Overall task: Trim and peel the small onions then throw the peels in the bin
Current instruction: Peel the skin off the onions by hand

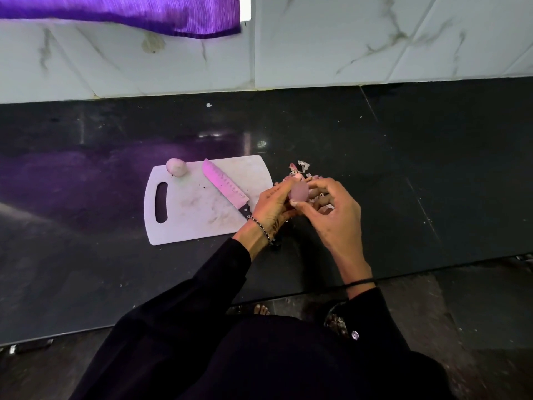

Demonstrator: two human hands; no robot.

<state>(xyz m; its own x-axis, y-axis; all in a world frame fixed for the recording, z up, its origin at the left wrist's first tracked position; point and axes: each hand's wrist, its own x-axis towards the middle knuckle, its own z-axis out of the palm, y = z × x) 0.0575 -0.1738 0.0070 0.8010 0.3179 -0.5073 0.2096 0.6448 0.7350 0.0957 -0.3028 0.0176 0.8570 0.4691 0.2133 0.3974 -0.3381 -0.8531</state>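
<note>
Head view shows the left hand (272, 207) and right hand (334, 217), fingers pinched on a small onion (300, 193) just right of the cutting board (199, 217); skin probably strips best over the peels (298, 170) there.

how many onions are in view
2. One onion sits at the board's far left corner; the other onion is held by the left hand and right hand. More may hide under the peels.

A cutting board (202, 215) is laid on the counter (403, 168), an onion (176, 167) at its far left corner, a knife (223, 184) diagonally across its right half. Peels (300, 168) are heaped just right of it, behind a second onion (299, 192).
</note>
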